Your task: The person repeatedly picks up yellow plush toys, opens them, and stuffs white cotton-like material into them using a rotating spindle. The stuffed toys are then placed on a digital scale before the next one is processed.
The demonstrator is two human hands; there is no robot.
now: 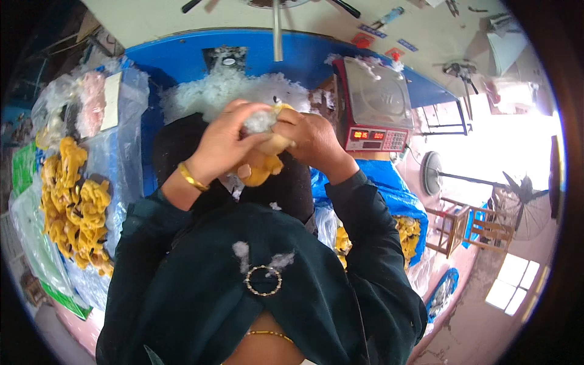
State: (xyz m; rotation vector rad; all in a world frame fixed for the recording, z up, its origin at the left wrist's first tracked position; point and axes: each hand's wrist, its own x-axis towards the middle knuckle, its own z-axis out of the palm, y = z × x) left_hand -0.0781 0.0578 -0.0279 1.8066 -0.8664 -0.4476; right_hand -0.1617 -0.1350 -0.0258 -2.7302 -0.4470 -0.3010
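A dark shirt [207, 292] is nearest. Over the lap [292, 198], the left hand [226, 137] cups white fluff [258, 121], the right hand [313, 140] pinches a yellow toy [260, 170]. A red scale [374, 97] crowds the right, by the blue table's [182, 61] edge.

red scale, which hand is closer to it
Right. The right hand is just left of the red scale; the left hand is farther left, beyond the right hand.
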